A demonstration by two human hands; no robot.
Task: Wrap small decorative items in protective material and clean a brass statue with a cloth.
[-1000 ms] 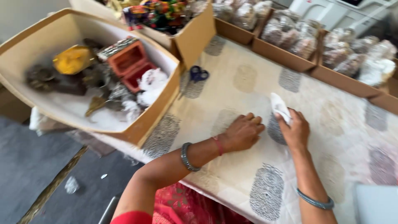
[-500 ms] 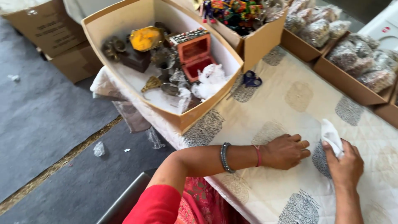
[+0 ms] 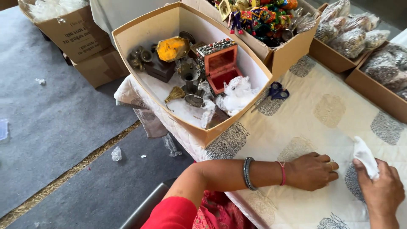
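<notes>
My left hand (image 3: 313,170) lies flat, palm down, on the cream printed tablecloth (image 3: 322,114), with bangles and a red thread at the wrist. Just to its right, my right hand (image 3: 381,191) pinches a small white piece of paper or cloth (image 3: 365,156) that sticks up from the fingers. Both hands rest at the near edge of the table.
A big open cardboard box (image 3: 144,32) holds brass items, a yellow dish (image 3: 171,48), a red jewelled casket (image 3: 219,63) and crumpled white wrapping. Blue-handled scissors (image 3: 276,91) lie beside it. A box of colourful figurines (image 3: 271,17) and trays of bagged goods (image 3: 352,38) line the far side. Cardboard boxes (image 3: 72,38) stand on the grey floor.
The view has swung left and down, so the hands now sit at the lower right. Both hands keep their pose on the cloth; the right still holds the white piece.
</notes>
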